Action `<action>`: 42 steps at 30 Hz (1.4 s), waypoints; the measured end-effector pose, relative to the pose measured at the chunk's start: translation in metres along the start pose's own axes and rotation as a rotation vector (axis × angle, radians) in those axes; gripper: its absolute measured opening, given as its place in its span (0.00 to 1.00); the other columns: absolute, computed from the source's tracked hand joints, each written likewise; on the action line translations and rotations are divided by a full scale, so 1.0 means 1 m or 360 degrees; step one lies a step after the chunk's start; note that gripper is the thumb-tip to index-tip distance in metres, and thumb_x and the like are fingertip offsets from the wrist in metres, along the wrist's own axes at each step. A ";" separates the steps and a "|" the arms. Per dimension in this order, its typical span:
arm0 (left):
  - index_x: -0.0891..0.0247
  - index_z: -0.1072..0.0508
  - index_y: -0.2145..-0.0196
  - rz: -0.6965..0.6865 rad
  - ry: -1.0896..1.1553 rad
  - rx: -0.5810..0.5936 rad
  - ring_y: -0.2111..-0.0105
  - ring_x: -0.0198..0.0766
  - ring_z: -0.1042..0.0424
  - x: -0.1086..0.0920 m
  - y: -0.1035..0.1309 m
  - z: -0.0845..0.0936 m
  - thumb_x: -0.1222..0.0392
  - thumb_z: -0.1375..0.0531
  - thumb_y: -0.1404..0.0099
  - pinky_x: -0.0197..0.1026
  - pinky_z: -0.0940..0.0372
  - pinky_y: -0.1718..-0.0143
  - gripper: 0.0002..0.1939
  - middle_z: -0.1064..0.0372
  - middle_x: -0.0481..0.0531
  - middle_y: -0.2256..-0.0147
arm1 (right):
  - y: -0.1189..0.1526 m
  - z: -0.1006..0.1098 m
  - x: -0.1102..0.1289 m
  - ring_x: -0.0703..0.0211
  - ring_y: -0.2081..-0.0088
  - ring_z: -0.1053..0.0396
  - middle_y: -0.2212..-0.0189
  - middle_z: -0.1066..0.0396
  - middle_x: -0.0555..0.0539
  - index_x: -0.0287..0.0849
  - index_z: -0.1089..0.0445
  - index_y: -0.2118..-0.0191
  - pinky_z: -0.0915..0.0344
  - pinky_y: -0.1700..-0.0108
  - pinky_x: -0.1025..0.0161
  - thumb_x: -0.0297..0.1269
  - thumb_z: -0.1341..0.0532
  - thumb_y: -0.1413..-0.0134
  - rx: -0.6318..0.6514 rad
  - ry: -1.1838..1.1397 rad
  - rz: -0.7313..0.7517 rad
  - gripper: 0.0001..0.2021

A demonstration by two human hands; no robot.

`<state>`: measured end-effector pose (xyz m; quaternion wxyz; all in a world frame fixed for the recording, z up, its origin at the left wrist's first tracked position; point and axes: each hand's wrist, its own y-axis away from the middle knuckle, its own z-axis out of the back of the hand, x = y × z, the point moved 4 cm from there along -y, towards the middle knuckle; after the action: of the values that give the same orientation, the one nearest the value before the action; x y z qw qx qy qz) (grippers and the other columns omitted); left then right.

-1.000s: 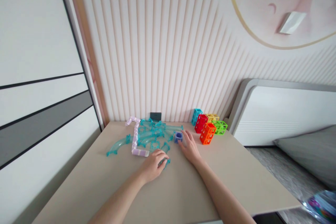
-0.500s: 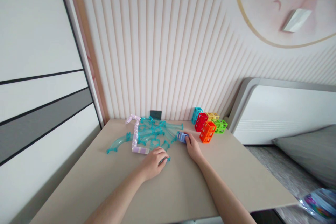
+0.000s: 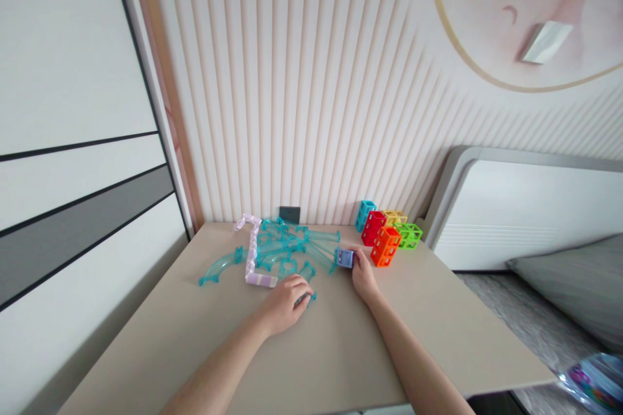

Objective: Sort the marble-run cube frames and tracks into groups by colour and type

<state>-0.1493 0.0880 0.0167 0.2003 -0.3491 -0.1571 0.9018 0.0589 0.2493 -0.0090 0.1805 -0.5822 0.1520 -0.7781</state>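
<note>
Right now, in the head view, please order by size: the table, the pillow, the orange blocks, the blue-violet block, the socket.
Table
Pillow, partly out of view
Orange blocks
Blue-violet block and socket: too alike to rank

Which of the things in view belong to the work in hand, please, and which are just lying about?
In hand:
- blue block, held by the right hand
- teal piece, under the left hand

Just lying about, it seems:
- lilac strip
- red block
- orange block
- pillow
</note>
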 end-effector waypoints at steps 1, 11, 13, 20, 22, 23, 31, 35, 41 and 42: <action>0.58 0.23 0.60 0.0002 -0.0008 0.0010 0.55 0.44 0.27 0.000 0.000 0.000 0.64 0.44 0.31 0.46 0.32 0.50 0.09 0.24 0.54 0.60 | 0.000 0.000 0.000 0.52 0.69 0.29 0.73 0.27 0.48 0.45 0.32 0.65 0.29 0.65 0.56 0.50 0.46 0.44 0.0002 -0.0033 -0.0019 0.14; 0.60 0.23 0.60 0.0013 -0.0083 0.0067 0.55 0.45 0.26 -0.002 -0.001 0.000 0.64 0.44 0.30 0.47 0.32 0.50 0.09 0.25 0.55 0.60 | 0.005 -0.002 0.004 0.50 0.72 0.23 0.64 0.21 0.42 0.46 0.36 0.59 0.27 0.70 0.55 0.57 0.45 0.42 0.0147 -0.0516 -0.0275 0.18; 0.60 0.24 0.59 0.0010 -0.0097 0.0071 0.54 0.44 0.27 -0.002 -0.001 -0.001 0.65 0.44 0.30 0.46 0.32 0.50 0.09 0.25 0.54 0.60 | 0.007 -0.002 0.009 0.51 0.72 0.22 0.62 0.20 0.41 0.46 0.35 0.58 0.27 0.68 0.54 0.56 0.44 0.43 0.0165 -0.0592 -0.0299 0.18; 0.62 0.24 0.59 -0.0004 -0.0134 0.0083 0.54 0.43 0.27 -0.001 -0.001 -0.002 0.67 0.44 0.30 0.45 0.32 0.49 0.08 0.25 0.54 0.60 | 0.018 -0.004 0.022 0.52 0.72 0.23 0.67 0.22 0.46 0.47 0.35 0.61 0.27 0.66 0.55 0.52 0.42 0.46 0.0211 -0.0594 -0.0310 0.15; 0.62 0.24 0.59 0.0003 -0.0137 0.0091 0.55 0.43 0.27 -0.001 0.000 -0.002 0.66 0.44 0.30 0.45 0.32 0.50 0.08 0.25 0.54 0.60 | 0.021 0.004 0.023 0.53 0.73 0.25 0.70 0.23 0.48 0.47 0.35 0.63 0.29 0.67 0.56 0.51 0.41 0.48 0.0171 -0.0487 -0.0294 0.14; 0.61 0.25 0.59 0.0007 -0.0139 0.0094 0.55 0.43 0.27 -0.001 0.000 -0.002 0.66 0.44 0.30 0.45 0.32 0.50 0.08 0.25 0.54 0.59 | 0.023 0.010 0.023 0.54 0.73 0.27 0.71 0.24 0.48 0.46 0.33 0.63 0.30 0.68 0.58 0.51 0.40 0.49 0.0138 -0.0416 -0.0283 0.14; 0.61 0.25 0.59 -0.0003 -0.0143 0.0088 0.54 0.43 0.27 0.000 0.000 -0.002 0.67 0.44 0.31 0.45 0.32 0.49 0.09 0.25 0.53 0.59 | 0.036 0.114 0.006 0.51 0.69 0.27 0.72 0.24 0.48 0.47 0.28 0.59 0.37 0.66 0.60 0.42 0.45 0.48 -0.0177 0.0546 -0.0253 0.13; 0.61 0.24 0.58 -0.0004 -0.0144 0.0094 0.54 0.43 0.27 0.001 0.000 -0.003 0.67 0.44 0.30 0.46 0.32 0.49 0.09 0.25 0.53 0.59 | 0.047 0.139 -0.008 0.49 0.66 0.25 0.67 0.22 0.46 0.46 0.29 0.55 0.36 0.64 0.59 0.41 0.50 0.43 -0.0087 0.0970 -0.0193 0.16; 0.60 0.24 0.58 -0.0005 -0.0150 0.0094 0.54 0.43 0.27 0.002 0.001 -0.003 0.66 0.44 0.30 0.45 0.32 0.49 0.09 0.25 0.53 0.59 | 0.052 0.137 -0.017 0.50 0.66 0.24 0.69 0.23 0.46 0.46 0.31 0.53 0.35 0.64 0.59 0.38 0.52 0.41 -0.0021 0.1135 -0.0211 0.17; 0.60 0.24 0.58 -0.0006 -0.0149 0.0092 0.54 0.42 0.27 0.002 0.001 -0.003 0.66 0.44 0.30 0.45 0.32 0.49 0.09 0.25 0.53 0.59 | 0.052 0.136 -0.018 0.50 0.66 0.24 0.69 0.23 0.46 0.46 0.31 0.53 0.35 0.64 0.59 0.38 0.52 0.41 -0.0018 0.1150 -0.0212 0.17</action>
<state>-0.1486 0.0887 0.0133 0.2046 -0.3004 -0.1409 0.9209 0.1998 0.2078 -0.0096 0.0609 -0.2794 0.1721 -0.9427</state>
